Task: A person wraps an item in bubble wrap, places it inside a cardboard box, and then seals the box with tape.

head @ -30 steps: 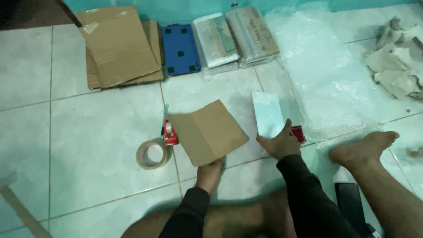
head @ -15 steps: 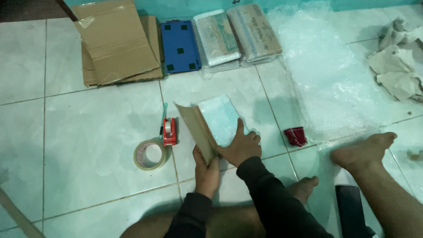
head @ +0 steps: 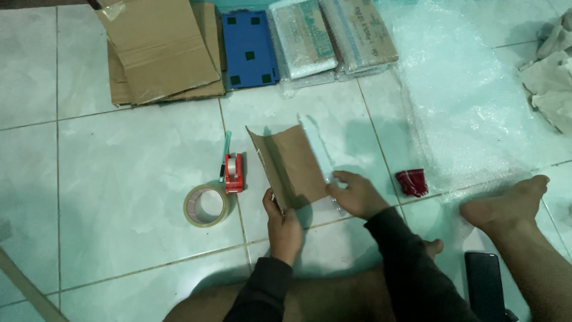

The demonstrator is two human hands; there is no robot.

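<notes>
**Both hands on a folded brown cardboard sheet, floor work**

Nearest: dark phone [head: 485,286] on the tile floor [head: 119,179] by the person's bare foot [head: 506,206], lower right. L hand [head: 283,223] pinches the near bottom edge of the cardboard sheet [head: 289,167], fingers closed on it. R hand [head: 354,194] lies flat, fingers spread narrow, pressing the sheet's right side where a clear-wrapped flat item [head: 316,140] sits partly under it. Sheet sits mid-floor, tilted, left flap raised.

Just left of sheet: red tape dispenser [head: 233,173], then clear tape roll [head: 205,206] touching it. Right of R hand: small red cloth piece [head: 412,182] at edge of bubble wrap [head: 471,107].

Far edge, L to R: flat cardboard stack [head: 161,50], blue board w/ dark squares [head: 250,48], two wrapped packs [head: 333,36]. Far right corner: crumpled grey paper [head: 551,77].
</notes>
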